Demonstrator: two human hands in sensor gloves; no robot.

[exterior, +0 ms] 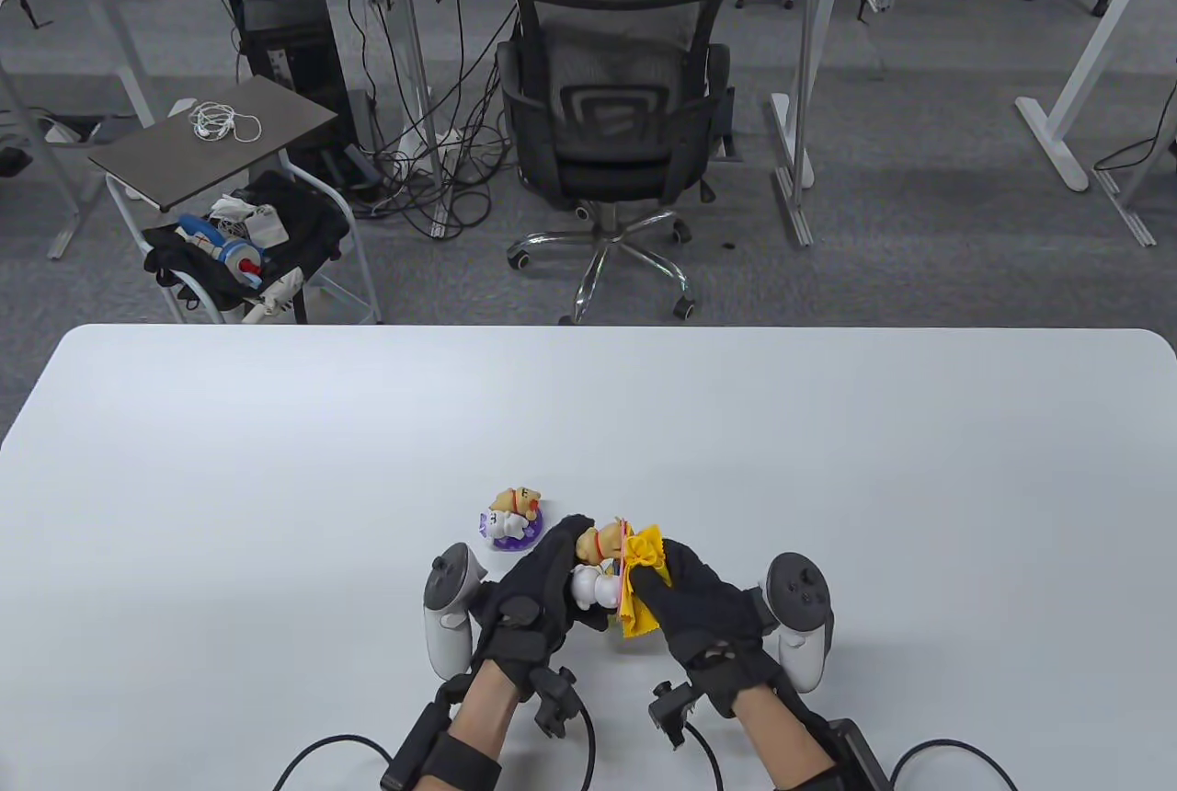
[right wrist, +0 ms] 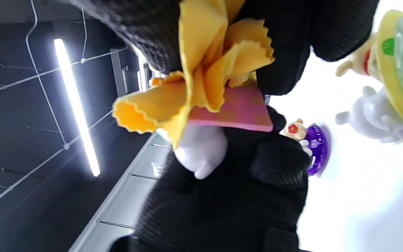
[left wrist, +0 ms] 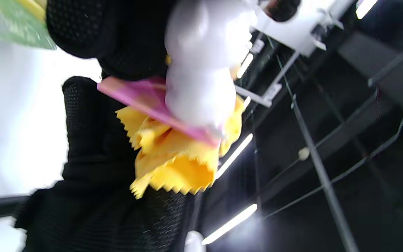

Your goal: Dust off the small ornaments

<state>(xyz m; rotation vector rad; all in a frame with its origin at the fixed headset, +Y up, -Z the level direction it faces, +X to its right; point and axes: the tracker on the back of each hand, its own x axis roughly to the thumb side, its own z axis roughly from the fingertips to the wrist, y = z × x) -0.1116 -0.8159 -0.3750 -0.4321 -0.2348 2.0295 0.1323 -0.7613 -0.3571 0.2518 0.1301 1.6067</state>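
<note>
Nearest the viewer, the left hand (exterior: 538, 589) gripped a small figurine (exterior: 596, 572) with a pink base, lifted off the tabletop (exterior: 276, 460). Just right of the figurine, the right hand (exterior: 703, 612) pinched a bunched yellow cloth (exterior: 639, 584) and pressed it against the base. Just beyond the held figurine stood a second ornament on a purple base (exterior: 512, 517). A third ornament with a yellow-green base (right wrist: 394, 66) appeared only in the right wrist view, beside the hands. Judged from this pose, the step was wiping the held piece; it would be done well by keeping the grip firm, turning the figurine slowly, and working the cloth into creases with light pressure.
</note>
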